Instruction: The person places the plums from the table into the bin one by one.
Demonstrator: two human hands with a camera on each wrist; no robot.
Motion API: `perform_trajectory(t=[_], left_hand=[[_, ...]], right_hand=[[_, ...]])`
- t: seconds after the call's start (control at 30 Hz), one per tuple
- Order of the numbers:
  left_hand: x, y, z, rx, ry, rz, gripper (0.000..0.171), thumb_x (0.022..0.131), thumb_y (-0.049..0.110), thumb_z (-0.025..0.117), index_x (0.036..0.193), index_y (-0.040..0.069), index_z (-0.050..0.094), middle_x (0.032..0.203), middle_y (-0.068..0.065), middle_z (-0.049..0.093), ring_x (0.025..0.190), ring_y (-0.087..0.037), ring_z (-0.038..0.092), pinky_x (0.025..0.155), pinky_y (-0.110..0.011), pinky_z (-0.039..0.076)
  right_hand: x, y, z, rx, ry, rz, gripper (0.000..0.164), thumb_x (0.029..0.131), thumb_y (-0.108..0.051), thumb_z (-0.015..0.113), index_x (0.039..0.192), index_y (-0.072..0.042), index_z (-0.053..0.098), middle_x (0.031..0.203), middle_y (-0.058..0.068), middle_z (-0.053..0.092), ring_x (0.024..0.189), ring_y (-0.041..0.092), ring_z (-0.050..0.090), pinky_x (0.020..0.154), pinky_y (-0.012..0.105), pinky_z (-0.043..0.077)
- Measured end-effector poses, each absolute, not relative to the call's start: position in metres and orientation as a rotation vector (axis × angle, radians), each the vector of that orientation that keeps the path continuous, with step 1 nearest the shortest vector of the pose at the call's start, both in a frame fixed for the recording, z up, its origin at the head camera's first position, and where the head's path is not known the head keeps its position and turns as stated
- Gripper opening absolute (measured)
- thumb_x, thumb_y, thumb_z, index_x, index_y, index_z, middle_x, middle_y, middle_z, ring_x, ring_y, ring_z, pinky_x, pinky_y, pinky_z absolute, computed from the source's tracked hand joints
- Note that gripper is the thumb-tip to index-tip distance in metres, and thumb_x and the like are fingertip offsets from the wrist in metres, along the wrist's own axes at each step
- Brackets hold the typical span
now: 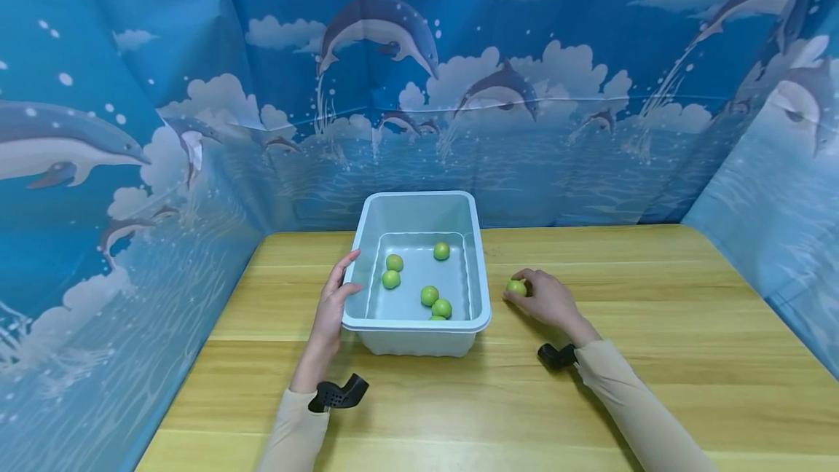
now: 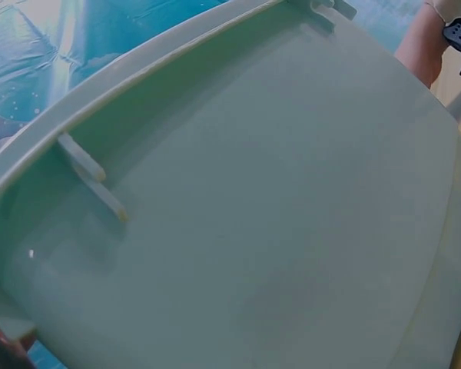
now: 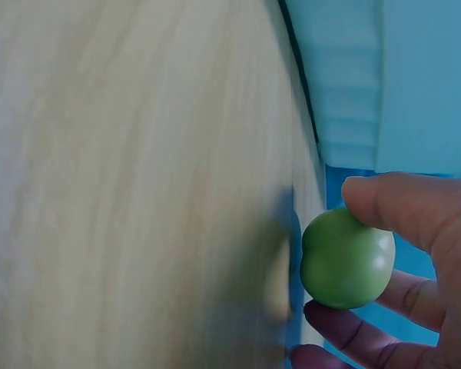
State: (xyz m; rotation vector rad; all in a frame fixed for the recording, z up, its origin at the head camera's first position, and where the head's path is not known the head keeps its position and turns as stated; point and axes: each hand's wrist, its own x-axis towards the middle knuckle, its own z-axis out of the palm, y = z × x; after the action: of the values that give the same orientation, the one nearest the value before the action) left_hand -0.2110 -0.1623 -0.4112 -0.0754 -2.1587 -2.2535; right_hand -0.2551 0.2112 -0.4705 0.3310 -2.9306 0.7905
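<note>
A light blue plastic tub (image 1: 416, 341) stands near the back of the table, with several small round green fruits (image 1: 442, 250) scattered on its floor. At its left side, my left hand (image 1: 334, 301) grips the rim, the thumb over the top edge and the fingers along the outside. The tub's outer wall (image 2: 276, 200) fills most of the left wrist view. Right of the tub, my right hand (image 1: 547, 300) pinches another green fruit (image 3: 347, 259) between thumb and fingers, close over the tabletop. This fruit is smooth and shiny, with a shallow groove on one side.
The wooden table (image 1: 655, 355) extends to the right of and in front of the tub. A blue curtain (image 1: 544, 151) printed with dolphins hangs behind the table and along both sides. Black wrist cameras (image 1: 339, 392) sit on both forearms.
</note>
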Motion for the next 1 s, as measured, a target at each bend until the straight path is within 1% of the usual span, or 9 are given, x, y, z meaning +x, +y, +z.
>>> perform_trajectory(t=[0.1,0.27,0.47,0.63,0.8,1.0], left_hand=[[-0.211,-0.162,-0.411,-0.079,-2.153,-2.257,0.055,0.090,0.001,0.043,0.143,0.017,0.041,0.155,-0.003,0.017,0.141,-0.021,0.010,0.109,-0.051,0.009],[-0.211,-0.162,-0.411,-0.080,-2.149,-2.259,0.055,0.091,0.001,0.043,0.143,0.016,0.041,0.155,-0.003,0.017,0.141,-0.021,0.010,0.109,-0.050,0.008],[-0.211,-0.162,-0.411,-0.084,-2.147,-2.262,0.055,0.091,0.002,0.043,0.143,0.017,0.041,0.155,-0.003,0.016,0.141,-0.021,0.008,0.109,-0.050,0.006],[-0.211,-0.162,-0.411,-0.079,-2.156,-2.262,0.054,0.091,0.003,0.043,0.143,0.018,0.041,0.155,-0.002,0.016,0.141,-0.021,0.008,0.109,-0.052,0.006],[-0.211,-0.162,-0.411,-0.078,-2.153,-2.265,0.054,0.091,0.003,0.043,0.143,0.017,0.041,0.155,-0.003,0.016,0.141,-0.021,0.009,0.109,-0.052,0.007],[-0.211,-0.162,-0.411,-0.073,-2.155,-2.266,0.054,0.091,0.003,0.043,0.143,0.018,0.041,0.155,-0.003,0.016,0.141,-0.021,0.008,0.109,-0.052,0.006]], right_hand=[[-0.253,0.211,-0.470,0.335,-2.925,0.805,0.046,0.085,-0.036,0.068,0.116,-0.002,0.063,0.095,0.011,0.062,0.080,0.024,0.056,0.060,0.036,0.041],[-0.250,0.209,-0.468,0.325,-2.909,0.843,0.044,0.085,-0.035,0.068,0.116,-0.002,0.063,0.092,0.009,0.061,0.077,0.022,0.054,0.059,0.035,0.041],[-0.248,0.208,-0.464,0.322,-2.855,0.881,0.045,0.085,-0.037,0.068,0.116,-0.005,0.063,0.091,0.009,0.059,0.076,0.021,0.053,0.058,0.033,0.040],[-0.247,0.206,-0.459,0.343,-2.785,0.882,0.046,0.085,-0.039,0.069,0.115,-0.004,0.064,0.090,0.009,0.058,0.077,0.023,0.053,0.059,0.033,0.039],[-0.246,0.203,-0.454,0.353,-2.711,0.881,0.045,0.084,-0.041,0.069,0.112,-0.005,0.066,0.089,0.008,0.059,0.079,0.024,0.054,0.060,0.034,0.040],[-0.245,0.199,-0.447,0.356,-2.614,0.903,0.041,0.083,-0.039,0.071,0.107,-0.006,0.067,0.084,0.006,0.057,0.073,0.022,0.051,0.059,0.034,0.040]])
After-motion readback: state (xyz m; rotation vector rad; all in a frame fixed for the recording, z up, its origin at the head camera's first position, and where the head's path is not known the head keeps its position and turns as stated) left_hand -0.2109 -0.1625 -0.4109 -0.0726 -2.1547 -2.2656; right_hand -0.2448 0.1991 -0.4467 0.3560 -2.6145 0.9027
